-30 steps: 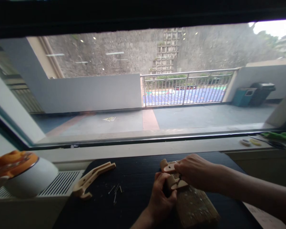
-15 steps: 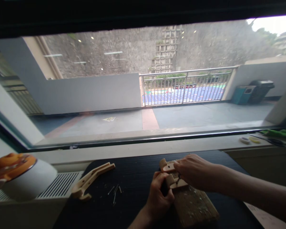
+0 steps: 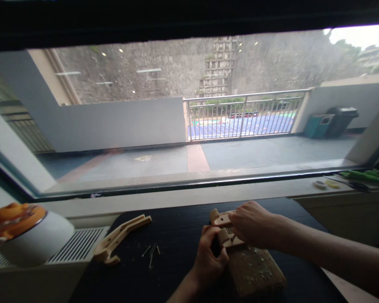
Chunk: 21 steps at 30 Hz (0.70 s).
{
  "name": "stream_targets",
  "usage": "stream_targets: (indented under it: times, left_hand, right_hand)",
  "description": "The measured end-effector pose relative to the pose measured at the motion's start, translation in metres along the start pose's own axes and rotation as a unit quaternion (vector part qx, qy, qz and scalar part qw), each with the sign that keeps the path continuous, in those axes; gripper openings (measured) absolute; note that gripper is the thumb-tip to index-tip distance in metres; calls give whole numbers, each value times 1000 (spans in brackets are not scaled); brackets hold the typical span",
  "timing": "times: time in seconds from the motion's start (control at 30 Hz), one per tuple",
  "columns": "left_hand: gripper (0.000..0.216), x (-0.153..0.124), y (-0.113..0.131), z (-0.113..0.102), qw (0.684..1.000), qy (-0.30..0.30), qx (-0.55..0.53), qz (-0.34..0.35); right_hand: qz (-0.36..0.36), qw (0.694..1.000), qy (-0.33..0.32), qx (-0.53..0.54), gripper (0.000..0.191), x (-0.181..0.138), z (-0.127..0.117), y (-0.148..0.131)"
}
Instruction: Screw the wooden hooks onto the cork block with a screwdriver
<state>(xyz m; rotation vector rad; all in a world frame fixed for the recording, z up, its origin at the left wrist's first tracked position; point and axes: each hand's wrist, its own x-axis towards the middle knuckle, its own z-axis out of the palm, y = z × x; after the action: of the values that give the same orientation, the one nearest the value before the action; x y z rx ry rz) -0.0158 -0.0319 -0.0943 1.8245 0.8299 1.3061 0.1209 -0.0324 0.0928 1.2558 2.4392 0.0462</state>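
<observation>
My left hand (image 3: 210, 250) is curled round the near left end of a pale wooden piece (image 3: 226, 242), thumb below and fingers above. This piece lies on a rough, stained wood block (image 3: 255, 271). Just beyond it is a similar wooden piece (image 3: 221, 219) with a raised end and a dark hole. Over both pieces, my right hand (image 3: 251, 223) is closed, knuckles up. A short dark sliver shows under its fingers, but what they hold is hidden. To the left lie several thin nails or screws (image 3: 152, 252) and another pair of angled wooden parts (image 3: 120, 237).
Everything rests on a black table (image 3: 177, 273) below a window. A white pot with an orange lid (image 3: 34, 235) stands at the left, by a vent grille (image 3: 78, 246). On the sill (image 3: 177, 195) at the right are tape rolls (image 3: 319, 184) and a green cloth-like item (image 3: 363, 174).
My right hand has rolled slightly, so its fingers now cover more of the dark sliver. My left hand keeps its hold. The whole view has shifted a little.
</observation>
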Motion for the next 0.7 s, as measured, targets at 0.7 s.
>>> stream_targets:
  times: [0.7]
  left_hand:
    - [32,2,1,1,1000,10,-3,-20]
  right_hand:
    - [-43,998,18,37,20,4,6,4]
